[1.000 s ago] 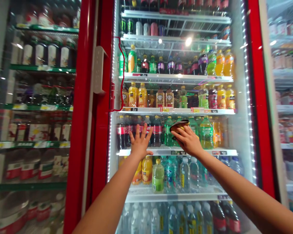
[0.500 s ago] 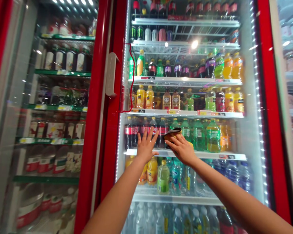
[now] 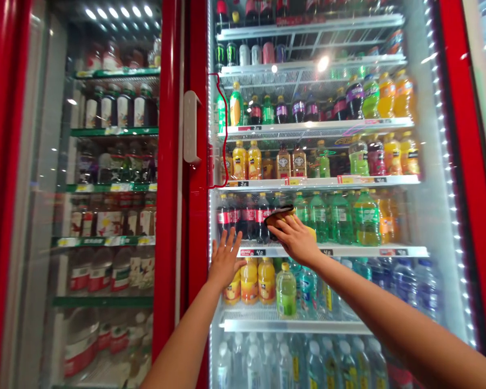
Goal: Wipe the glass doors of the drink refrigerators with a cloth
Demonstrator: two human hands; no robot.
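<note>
My left hand (image 3: 225, 260) is spread with fingers apart against the glass door of a lit drinks fridge, near its left side, holding nothing. To the right, my right hand (image 3: 295, 237) presses a yellow and dark cloth (image 3: 280, 214) against the same glass. The cloth's dark edge sticks out above and left of the fingers, and a yellow part shows at their right. Behind the glass, level with the hands, stand cola bottles (image 3: 263, 217) and green bottles (image 3: 342, 217).
The door's red frame (image 3: 196, 216) with a white handle (image 3: 191, 127) is left of my hands. Another glass-fronted fridge with green-edged shelves (image 3: 103, 301) stands further left. A red frame (image 3: 465, 162) bounds the right side.
My left hand has moved left and down relative to the bottles. The right hand, still on the cloth, has shifted slightly left. The view has shifted a little.
</note>
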